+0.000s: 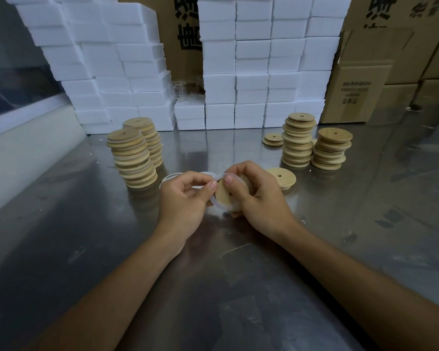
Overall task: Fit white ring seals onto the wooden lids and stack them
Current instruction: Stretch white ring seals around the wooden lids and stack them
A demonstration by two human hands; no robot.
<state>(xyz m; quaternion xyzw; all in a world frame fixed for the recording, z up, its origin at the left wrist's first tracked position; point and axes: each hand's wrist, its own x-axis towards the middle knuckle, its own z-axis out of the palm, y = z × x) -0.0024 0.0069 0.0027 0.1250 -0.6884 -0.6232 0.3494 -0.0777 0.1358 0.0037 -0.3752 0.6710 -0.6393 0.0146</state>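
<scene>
My right hand (pixel 257 196) grips a round wooden lid with a centre hole (pixel 226 192), tilted up over the shiny steel table (pixel 213 287). My left hand (pixel 185 198) pinches the thin white ring seal (pixel 217 202) against the lid's left edge, so it's partly on. More loose seals (pixel 169 179) lie just behind my left hand, and one lid (pixel 280 176) lies flat behind my right. Farther back: stacks of lids on the left (pixel 133 158) and stacks on the right (pixel 314 143), then white foam boxes (pixel 251 72) and cardboard cartons (pixel 390 59).

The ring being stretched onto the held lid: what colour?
Translucent white ring around the pale wooden lid, seen in the head view.
</scene>
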